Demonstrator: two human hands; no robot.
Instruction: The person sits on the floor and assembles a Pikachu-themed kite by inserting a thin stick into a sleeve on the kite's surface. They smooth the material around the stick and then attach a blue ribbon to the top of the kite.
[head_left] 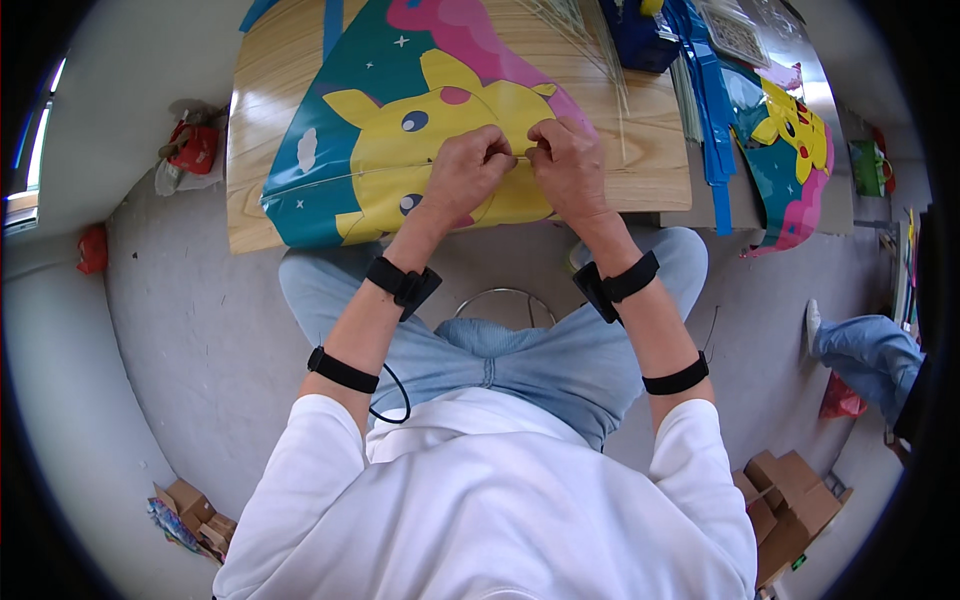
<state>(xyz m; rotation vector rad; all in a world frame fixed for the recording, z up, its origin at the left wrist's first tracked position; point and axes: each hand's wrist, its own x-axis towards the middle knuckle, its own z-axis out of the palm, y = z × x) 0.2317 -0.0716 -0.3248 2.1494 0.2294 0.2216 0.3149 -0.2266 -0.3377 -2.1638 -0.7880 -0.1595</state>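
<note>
A glossy printed kite sheet (320,150), teal, pink and yellow with cartoon animal figures, lies on the wooden table. A thin pale line, like a rod or seam, crosses it from the left corner toward my hands. Over the yellow part, my left hand (470,168) is closed in a pinch at this line. My right hand (568,168) sits just beside it, also pinched, with thumb and forefinger facing the left. Between the fingertips a small pale bit shows, too small to name. Both hands rest close to the sheet.
The wooden table (655,150) ends just before my knees. Thin pale rods (600,50) lie at its far right, near a dark blue box (640,35). Blue strips (715,130) and another printed sheet (785,150) hang further right. A person's leg (870,350) shows at right.
</note>
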